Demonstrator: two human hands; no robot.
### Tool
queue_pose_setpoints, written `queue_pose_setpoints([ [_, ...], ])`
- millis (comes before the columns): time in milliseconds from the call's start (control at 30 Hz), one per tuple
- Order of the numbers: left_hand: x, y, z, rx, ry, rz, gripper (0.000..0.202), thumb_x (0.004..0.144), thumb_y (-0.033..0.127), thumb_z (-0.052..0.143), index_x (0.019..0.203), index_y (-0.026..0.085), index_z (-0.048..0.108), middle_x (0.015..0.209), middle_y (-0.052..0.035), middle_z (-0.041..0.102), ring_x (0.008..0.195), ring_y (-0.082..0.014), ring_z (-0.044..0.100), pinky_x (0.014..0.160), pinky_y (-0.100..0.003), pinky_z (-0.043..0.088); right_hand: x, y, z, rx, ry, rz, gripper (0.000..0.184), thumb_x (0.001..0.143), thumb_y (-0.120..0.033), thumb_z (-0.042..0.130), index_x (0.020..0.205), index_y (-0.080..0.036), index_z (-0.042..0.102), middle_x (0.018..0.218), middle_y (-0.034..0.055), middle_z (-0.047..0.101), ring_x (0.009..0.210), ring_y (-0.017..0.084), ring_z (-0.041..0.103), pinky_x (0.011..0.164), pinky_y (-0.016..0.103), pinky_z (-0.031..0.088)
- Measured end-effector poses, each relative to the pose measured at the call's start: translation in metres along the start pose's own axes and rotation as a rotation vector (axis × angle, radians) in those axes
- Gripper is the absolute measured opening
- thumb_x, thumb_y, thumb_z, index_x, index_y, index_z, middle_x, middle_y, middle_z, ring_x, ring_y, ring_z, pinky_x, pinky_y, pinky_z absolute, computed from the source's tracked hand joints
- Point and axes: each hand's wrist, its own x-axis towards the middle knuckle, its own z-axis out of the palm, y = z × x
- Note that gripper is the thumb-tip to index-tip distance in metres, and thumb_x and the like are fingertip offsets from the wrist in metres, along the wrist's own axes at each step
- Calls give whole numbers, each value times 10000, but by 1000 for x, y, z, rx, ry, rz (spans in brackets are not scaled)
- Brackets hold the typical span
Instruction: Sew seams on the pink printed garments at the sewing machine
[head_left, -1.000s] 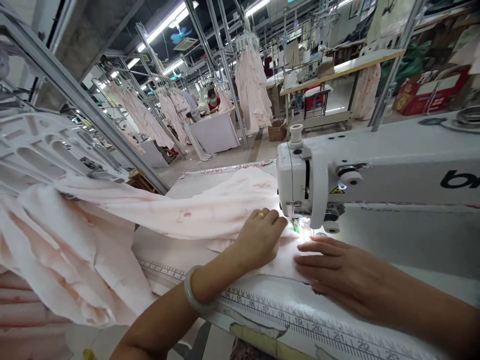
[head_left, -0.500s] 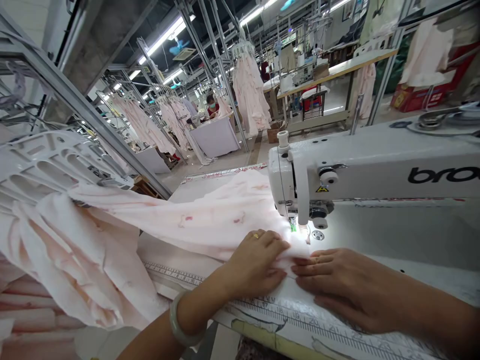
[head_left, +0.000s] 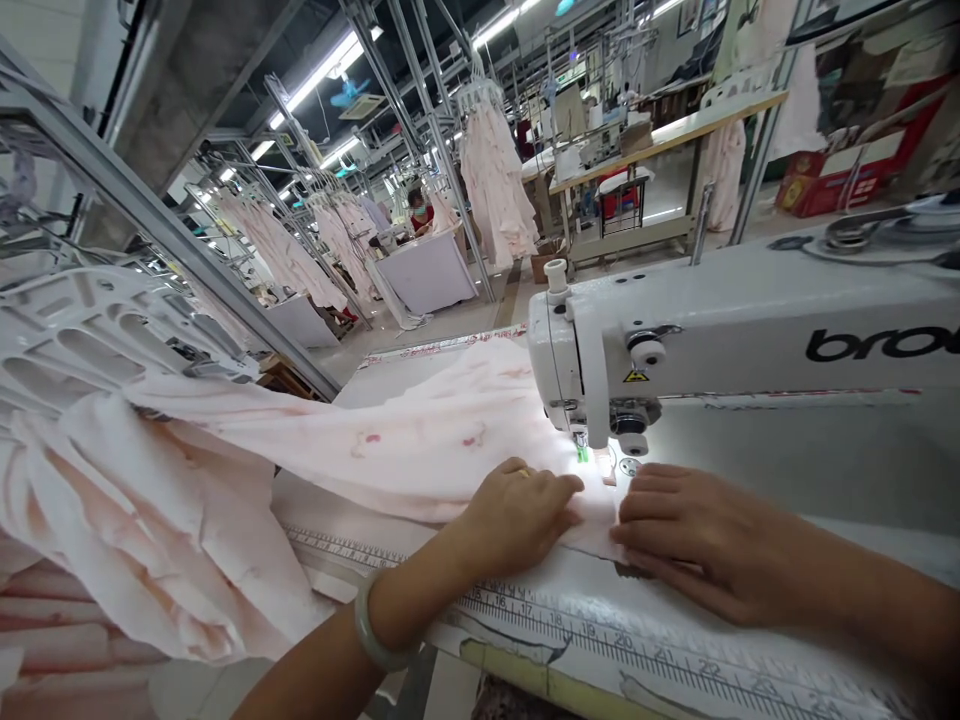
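My left hand (head_left: 517, 515) lies curled on the pale pink fabric (head_left: 405, 440) just left of the needle, fingers pressed down on the cloth. My right hand (head_left: 694, 535) lies flat beside it, fingers stretched out on the fabric's edge right under the presser foot (head_left: 581, 450) of the white sewing machine (head_left: 720, 330). The two hands nearly touch. The fabric trails off to the left and hangs in folds over a white plastic rack (head_left: 82, 330).
A printed ruler strip (head_left: 600, 640) runs along the table's near edge. Metal frame posts (head_left: 172, 250) stand at the left. Pink garments hang on racks (head_left: 495, 180) behind. A person sits at a far white table (head_left: 424, 270). Another worktable (head_left: 660, 130) stands at the back right.
Both hands first drew back from the needle, the right sliding left until the fingertips met, then slid forward again with the fabric. The view shifted slightly.
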Motion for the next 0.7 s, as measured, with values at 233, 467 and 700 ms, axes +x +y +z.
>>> queue_pose_setpoints([
  [233,1,1,9,112,68,256,234,1193,261,533,1287,177,730,1243,-92,812,1132,-218,750,1012,-366,565,-8,13,0,19,-107,49,348,1202,-303,463,1064,-258,779,815,16,699,769,219,681,806,388,497],
  [467,-4,2,13,-88,28,173,232,1160,198,570,1267,206,776,1313,-89,840,1291,-207,764,1127,-369,595,-6,6,4,66,-141,54,377,1219,-333,447,1010,-243,748,792,2,642,732,201,619,777,383,443],
  [700,11,-23,22,-117,36,184,230,1149,203,603,1292,200,783,1343,-89,839,1287,-219,768,1151,-391,592,-9,12,16,15,-139,186,367,1221,-360,457,1098,-262,788,930,39,727,903,244,685,884,425,500],
])
